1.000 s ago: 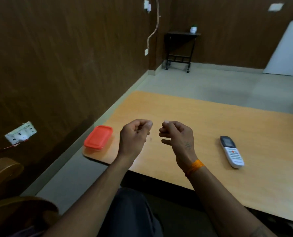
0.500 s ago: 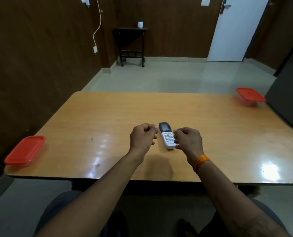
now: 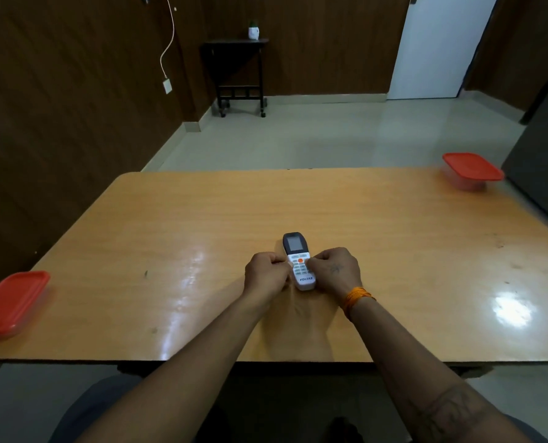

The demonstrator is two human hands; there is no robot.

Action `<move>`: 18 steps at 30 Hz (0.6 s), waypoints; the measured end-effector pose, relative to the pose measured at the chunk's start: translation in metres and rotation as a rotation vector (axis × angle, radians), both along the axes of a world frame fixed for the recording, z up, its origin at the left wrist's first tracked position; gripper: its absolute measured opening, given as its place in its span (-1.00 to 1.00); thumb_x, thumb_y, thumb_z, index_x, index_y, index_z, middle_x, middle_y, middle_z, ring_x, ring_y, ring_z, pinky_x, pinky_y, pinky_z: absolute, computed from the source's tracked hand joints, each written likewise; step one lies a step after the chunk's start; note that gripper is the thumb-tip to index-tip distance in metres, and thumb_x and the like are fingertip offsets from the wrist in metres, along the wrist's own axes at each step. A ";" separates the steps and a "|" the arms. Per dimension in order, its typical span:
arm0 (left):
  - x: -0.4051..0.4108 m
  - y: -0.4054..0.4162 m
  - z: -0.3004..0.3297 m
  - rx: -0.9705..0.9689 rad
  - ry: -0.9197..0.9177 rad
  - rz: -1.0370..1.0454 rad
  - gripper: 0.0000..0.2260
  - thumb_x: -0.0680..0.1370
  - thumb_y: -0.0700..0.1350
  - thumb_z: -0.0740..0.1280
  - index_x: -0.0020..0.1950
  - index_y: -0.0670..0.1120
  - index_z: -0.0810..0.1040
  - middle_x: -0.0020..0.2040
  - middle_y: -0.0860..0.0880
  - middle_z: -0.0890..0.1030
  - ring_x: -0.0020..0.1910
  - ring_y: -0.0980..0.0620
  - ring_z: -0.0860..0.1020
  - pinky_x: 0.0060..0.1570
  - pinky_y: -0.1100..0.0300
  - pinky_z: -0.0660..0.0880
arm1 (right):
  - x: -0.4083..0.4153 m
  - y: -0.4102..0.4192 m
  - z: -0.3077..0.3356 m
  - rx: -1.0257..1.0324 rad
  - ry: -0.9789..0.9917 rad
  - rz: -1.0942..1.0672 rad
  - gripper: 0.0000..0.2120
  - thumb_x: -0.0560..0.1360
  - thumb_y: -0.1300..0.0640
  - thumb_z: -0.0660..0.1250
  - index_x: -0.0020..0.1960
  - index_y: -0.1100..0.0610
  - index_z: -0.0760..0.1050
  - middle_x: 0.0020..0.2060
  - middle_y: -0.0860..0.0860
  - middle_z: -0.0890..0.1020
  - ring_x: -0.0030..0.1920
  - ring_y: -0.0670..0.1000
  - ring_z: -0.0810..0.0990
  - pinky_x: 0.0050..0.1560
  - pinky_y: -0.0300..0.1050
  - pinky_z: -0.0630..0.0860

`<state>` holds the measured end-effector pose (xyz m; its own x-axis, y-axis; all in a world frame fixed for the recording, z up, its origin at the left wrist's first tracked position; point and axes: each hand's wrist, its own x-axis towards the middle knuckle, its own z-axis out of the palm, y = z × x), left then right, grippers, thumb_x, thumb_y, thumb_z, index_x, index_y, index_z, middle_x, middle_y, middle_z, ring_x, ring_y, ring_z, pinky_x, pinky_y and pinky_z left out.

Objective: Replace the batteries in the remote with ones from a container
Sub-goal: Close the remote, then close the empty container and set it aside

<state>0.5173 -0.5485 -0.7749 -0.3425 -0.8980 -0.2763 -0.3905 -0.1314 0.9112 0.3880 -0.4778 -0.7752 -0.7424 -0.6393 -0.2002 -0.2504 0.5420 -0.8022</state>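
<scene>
So the fingers [image 3: 280,265] of the left hand [image 3: 264,273] are curled in and pressed against the left edge of the remote [image 3: 299,262], and the right hand [image 3: 335,270] does the same on the other edge. Looks like both are pinching the sides of it, though the fingertips are tucked under, so I can't tell how far they wrap. My guess is a hand on each side is there to lift it level and flip it, since the battery door is usually on the back.

The remote is face up, buttons and screen showing, lying flat on the worktop [image 3: 202,219] near the front edge, dead centre in front of the person. Back cover isn't visible, so I'd say nothing's been opened yet and the job is right at the start.

Further out there are 2 containers with red lids, both closed. The left container [image 3: 10,302] sits at the near left corner, the right container [image 3: 471,169] at the far right corner, both well apart from the remote. Can't see inside either one, so no idea which has the fresh batteries. Probably 1 is for new ones and 1 for the old, but that's just me guessing.

Right wrist has an orange thread band [image 3: 356,298], fwiw.
</scene>
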 end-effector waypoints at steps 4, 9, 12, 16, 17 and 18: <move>-0.006 -0.018 -0.005 0.013 0.019 -0.014 -0.85 0.54 -0.29 0.44 0.04 -0.11 0.74 -0.02 -0.07 0.77 -0.11 -0.04 0.76 -0.03 -0.03 0.73 | 0.005 -0.017 -0.006 -0.031 0.017 -0.063 -0.80 0.46 0.07 0.47 0.00 0.14 0.77 -0.10 0.12 0.78 -0.17 0.07 0.65 -0.21 -0.13 0.56; -0.009 -0.052 -0.005 0.007 0.047 0.013 -0.75 0.48 -0.35 0.44 -0.09 0.01 0.73 0.01 -0.09 0.77 -0.02 -0.08 0.75 0.09 -0.07 0.70 | 0.009 -0.047 -0.007 -0.102 -0.041 -0.129 -0.84 0.43 0.09 0.48 -0.05 0.11 0.77 -0.12 0.07 0.77 -0.15 0.05 0.67 -0.17 -0.08 0.63; -0.013 -0.079 0.002 -0.004 0.060 0.021 -0.75 0.46 -0.35 0.46 0.06 -0.10 0.75 0.06 -0.13 0.76 0.03 -0.12 0.74 0.14 -0.07 0.68 | 0.007 -0.071 -0.003 -0.153 -0.105 -0.154 -0.93 0.39 0.11 0.46 -0.23 0.06 0.72 -0.27 0.01 0.73 -0.17 0.07 0.70 -0.13 0.00 0.70; -0.018 -0.115 0.006 -0.008 0.031 0.011 -0.74 0.47 -0.36 0.47 0.11 -0.14 0.73 0.13 -0.18 0.72 0.07 -0.16 0.72 0.15 -0.09 0.67 | 0.006 -0.105 0.002 -0.174 -0.134 -0.184 -0.88 0.36 0.10 0.48 -0.18 0.11 0.75 -0.31 0.03 0.73 -0.20 0.10 0.72 -0.16 -0.04 0.69; -0.018 -0.123 0.006 -0.003 0.029 0.008 -0.74 0.47 -0.37 0.47 0.10 -0.13 0.73 0.13 -0.19 0.72 0.07 -0.17 0.72 0.15 -0.09 0.67 | 0.006 -0.112 0.002 -0.168 -0.139 -0.182 -0.85 0.36 0.09 0.48 -0.14 0.12 0.76 -0.29 0.04 0.74 -0.20 0.10 0.73 -0.14 -0.03 0.70; -0.018 -0.129 0.005 0.004 0.027 0.006 -0.75 0.47 -0.37 0.47 0.08 -0.12 0.73 0.13 -0.19 0.72 0.07 -0.17 0.72 0.15 -0.10 0.68 | 0.005 -0.118 0.001 -0.164 -0.143 -0.182 -0.85 0.36 0.09 0.48 -0.13 0.12 0.76 -0.29 0.04 0.74 -0.20 0.10 0.73 -0.12 -0.01 0.71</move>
